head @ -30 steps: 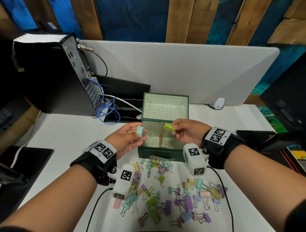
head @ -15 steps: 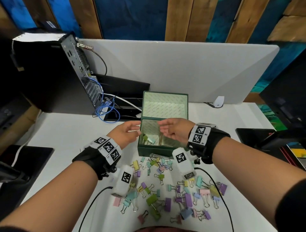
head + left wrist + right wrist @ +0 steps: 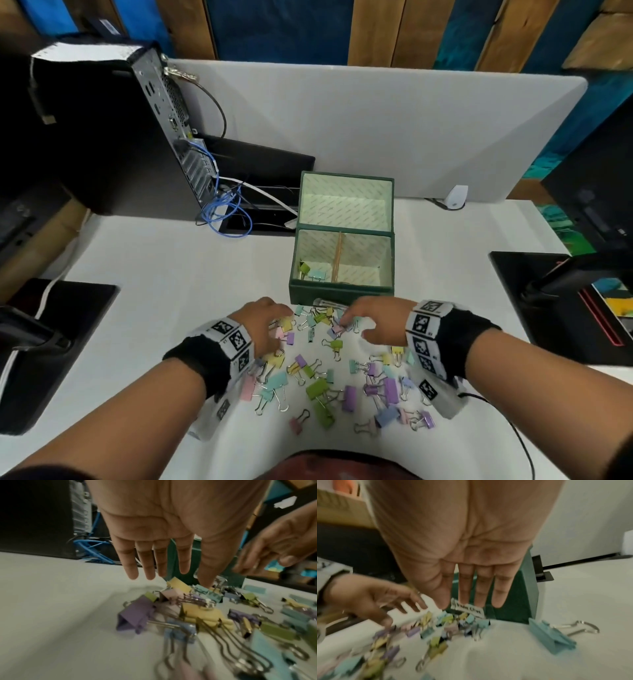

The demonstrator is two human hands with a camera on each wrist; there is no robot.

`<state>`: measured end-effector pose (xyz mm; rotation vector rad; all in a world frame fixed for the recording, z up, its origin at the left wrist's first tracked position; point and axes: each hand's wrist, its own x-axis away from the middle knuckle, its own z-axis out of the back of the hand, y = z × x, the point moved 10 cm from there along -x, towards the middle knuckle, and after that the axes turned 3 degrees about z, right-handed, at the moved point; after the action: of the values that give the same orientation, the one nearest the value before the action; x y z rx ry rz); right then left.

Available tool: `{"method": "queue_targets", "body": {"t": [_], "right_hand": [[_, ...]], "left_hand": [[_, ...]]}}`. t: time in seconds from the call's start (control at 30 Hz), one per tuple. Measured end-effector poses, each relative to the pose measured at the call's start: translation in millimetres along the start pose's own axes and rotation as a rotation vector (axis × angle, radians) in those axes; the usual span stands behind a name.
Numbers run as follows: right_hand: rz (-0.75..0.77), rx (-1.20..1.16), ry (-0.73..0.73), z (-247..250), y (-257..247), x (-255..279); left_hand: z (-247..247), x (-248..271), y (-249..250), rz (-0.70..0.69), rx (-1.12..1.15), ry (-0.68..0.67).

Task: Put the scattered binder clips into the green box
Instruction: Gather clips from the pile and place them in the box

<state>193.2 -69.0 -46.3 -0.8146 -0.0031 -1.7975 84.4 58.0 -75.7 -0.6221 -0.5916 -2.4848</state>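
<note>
Nearest the person, the binder clips [image 3: 322, 387] lie scattered in a loose heap on the white counter [image 3: 154, 281], pastel bodies and wire handles pointing every way; most of the lot is not yet stowed. Over the far edge of that heap both hands reach palm down. The left hand [image 3: 265, 323] shows straight, slightly spread fingers [image 3: 149, 566] above a yellow and a purple clip, with the thumb tip down among the clips, and holds nothing. The right hand [image 3: 375, 320] is likewise extended, fingers [image 3: 481, 592] straight and together, empty, tips just above the clips next to the box front. Judged from this posture, each hand is placed to take a fresh clip from the side of the heap closest to the container, keeping the carry short. Just beyond stands the green box [image 3: 340, 294], lid propped upright behind it so the interior stays reachable. A divider splits it; two clips, one olive and one pale blue, rest in the left compartment, the right one appearing bare.
</note>
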Motion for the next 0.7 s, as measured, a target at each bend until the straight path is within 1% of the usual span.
{"method": "queue_targets", "body": {"t": [0.13, 0.27, 0.4, 0.57, 0.7], "right_hand": [[0.036, 0.089, 0.009, -13, -5, -14], [0.027, 0.250, 0.007, -22, -5, -24], [0.015, 0.319, 0.039, -26, -1, -24], [0.015, 0.165, 0.084, -27, 12, -19], [0.037, 0.272, 0.054, -31, 7, -26]], "left_hand": [[5, -2, 31, -0.123, -0.040, 0.086], [1, -10, 62, -0.206, -0.155, 0.109], [-10, -22, 66, -0.179, -0.263, 0.080], [-18, -28, 64, -0.167, -0.212, 0.037], [-17, -31, 70, -0.175, -0.273, 0.011]]}}
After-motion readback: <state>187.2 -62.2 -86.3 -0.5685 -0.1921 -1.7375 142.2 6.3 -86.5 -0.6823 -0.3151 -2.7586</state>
